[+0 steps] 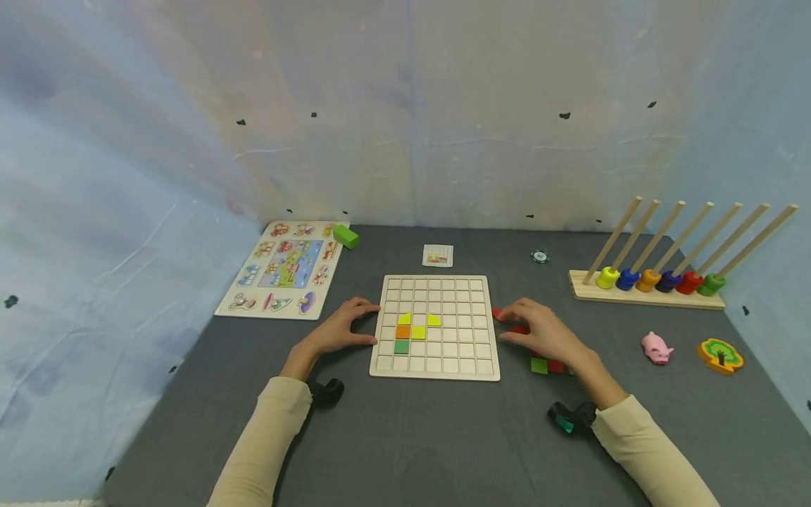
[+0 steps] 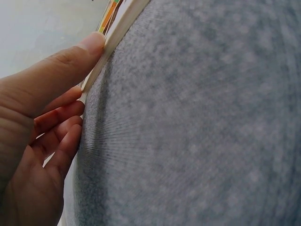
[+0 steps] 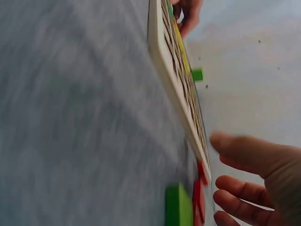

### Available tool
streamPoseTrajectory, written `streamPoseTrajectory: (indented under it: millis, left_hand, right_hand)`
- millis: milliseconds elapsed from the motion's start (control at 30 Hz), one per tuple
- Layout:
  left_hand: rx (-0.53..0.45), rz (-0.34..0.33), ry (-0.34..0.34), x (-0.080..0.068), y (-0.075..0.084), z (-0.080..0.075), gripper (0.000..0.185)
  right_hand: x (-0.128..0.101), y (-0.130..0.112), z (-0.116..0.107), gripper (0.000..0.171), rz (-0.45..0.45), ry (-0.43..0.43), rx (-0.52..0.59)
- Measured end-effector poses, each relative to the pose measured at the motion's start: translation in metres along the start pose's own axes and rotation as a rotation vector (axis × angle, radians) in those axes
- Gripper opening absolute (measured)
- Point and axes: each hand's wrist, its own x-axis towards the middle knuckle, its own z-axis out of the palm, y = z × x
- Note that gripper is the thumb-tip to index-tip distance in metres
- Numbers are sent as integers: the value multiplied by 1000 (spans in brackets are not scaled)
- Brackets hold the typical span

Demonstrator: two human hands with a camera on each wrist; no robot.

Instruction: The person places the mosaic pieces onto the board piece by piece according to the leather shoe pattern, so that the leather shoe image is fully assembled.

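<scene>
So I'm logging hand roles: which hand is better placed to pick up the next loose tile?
Probably the right hand: it hovers over the loose red tiles beside the grid board. The left hand rests against the board's opposite edge, away from them.

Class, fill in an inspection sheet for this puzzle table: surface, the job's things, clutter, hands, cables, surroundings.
Surface: dark grey felt table.
Job's things: wooden grid board holding yellow, orange and green tiles; loose red and green tiles by the right hand; small pattern card behind the board.
Clutter: picture puzzle board, green block, peg rack with coloured rings, pink pig, tree piece, small round disc.
Hands: left hand touches the board's left edge with its fingers; right hand hangs over the loose tiles, grip unclear.
Cables: nothing seen.
Surroundings: pale blue sheet walls with black marks.
</scene>
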Motion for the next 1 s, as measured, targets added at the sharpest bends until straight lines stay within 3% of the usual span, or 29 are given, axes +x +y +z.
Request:
streamPoseTrajectory:
  millis: [167,333,600,800,1000]
  left_hand:
    - [-7,-5,1,0,1,-1,68]
    - [14,-4,5,0,1,0,68]
    - [-2,4,5,-1,2,1,67]
    - [-22,-25,2,-1,4,1,67]
    - [5,-27,3,-1,4,1,68]
  right_hand:
    - [-6,12,-4,43,94,-28,-14]
    - [-10,21,-5,41,118,-52,-50]
    - [-11,24,-7,25,121,-55,-7]
    - [-5,21,-6,24,117,-34,-21]
    - [5,6,1,27,42,-26,64]
